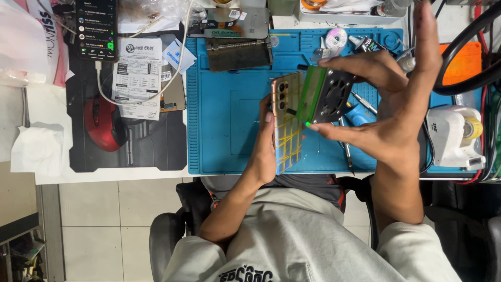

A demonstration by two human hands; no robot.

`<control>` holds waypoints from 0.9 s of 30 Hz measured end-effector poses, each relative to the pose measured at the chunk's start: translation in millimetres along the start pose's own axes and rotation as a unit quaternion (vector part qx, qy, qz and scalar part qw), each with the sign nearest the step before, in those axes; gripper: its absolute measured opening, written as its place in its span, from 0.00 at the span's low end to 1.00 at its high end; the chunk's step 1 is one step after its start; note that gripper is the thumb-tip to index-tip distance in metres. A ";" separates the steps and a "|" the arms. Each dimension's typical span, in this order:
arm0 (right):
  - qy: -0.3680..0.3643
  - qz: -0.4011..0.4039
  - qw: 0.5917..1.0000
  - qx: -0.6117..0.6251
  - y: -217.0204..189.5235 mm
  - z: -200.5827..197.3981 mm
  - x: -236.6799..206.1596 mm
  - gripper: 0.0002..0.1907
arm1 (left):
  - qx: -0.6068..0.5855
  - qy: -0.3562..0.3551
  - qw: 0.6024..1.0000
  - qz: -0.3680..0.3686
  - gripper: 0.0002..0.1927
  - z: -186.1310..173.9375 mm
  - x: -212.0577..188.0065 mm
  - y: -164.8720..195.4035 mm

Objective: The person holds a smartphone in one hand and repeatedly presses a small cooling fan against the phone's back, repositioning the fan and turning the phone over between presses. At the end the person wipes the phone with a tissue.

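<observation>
Green-edged fan block pinched between right hand fingers; left hand fingers clasp the taped phone.

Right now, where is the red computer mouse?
In the head view, the red computer mouse lies on the dark desk mat, left of the blue work mat, just below the printed paper slip.

On the work mat, a phone is held upright, with a fan unit just right of it.
</observation>
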State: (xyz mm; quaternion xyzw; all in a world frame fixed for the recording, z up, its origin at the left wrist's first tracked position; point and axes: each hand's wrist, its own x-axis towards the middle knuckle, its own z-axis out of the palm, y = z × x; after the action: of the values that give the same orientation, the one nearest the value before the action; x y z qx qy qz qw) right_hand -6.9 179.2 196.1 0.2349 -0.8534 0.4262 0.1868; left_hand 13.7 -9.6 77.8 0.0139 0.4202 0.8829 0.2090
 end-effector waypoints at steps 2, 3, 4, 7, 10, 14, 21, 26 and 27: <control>-0.001 0.004 1.000 -0.003 0.2 -0.9 -0.4 0.75 | 0.005 -0.003 1.000 -0.008 0.29 1.1 0.3 0.6; -0.005 0.002 1.000 -0.002 0.1 -0.8 -1.1 0.75 | 0.006 -0.010 1.000 0.000 0.30 0.4 0.6 -0.4; -0.011 0.005 1.000 0.016 -0.5 -0.5 -2.0 0.75 | 0.008 -0.018 1.000 0.008 0.30 -1.2 1.2 -2.3; -0.052 0.018 0.994 0.095 -3.8 2.4 -5.5 0.73 | -0.027 -0.015 1.000 0.003 0.30 -10.9 2.2 -12.9; -0.147 0.034 0.979 0.141 -9.3 6.8 -9.1 0.72 | -0.099 -0.029 0.995 -0.008 0.29 -24.4 4.1 -25.6; -0.180 0.018 0.975 0.127 -11.6 11.1 -10.4 0.71 | -0.234 -0.056 0.970 -0.027 0.32 -37.4 6.5 -33.4; -0.025 0.055 0.991 0.118 -1.2 12.5 -3.6 0.67 | -0.093 -0.029 0.994 -0.051 0.32 -34.8 2.6 -23.4; -0.174 0.034 0.978 0.108 -12.0 13.4 -11.4 0.68 | -0.172 -0.049 0.981 -0.077 0.36 -37.6 7.9 -21.5; -0.210 0.048 0.969 0.118 -14.6 13.4 -13.5 0.68 | -0.159 -0.038 0.983 -0.083 0.34 -39.7 8.1 -21.9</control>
State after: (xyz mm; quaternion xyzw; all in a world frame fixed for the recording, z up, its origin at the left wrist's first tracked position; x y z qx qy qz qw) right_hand 10.8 163.9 190.8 0.2980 -0.8275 0.4736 -0.0467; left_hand 6.2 -23.5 34.6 -0.0208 0.2656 0.9168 0.2975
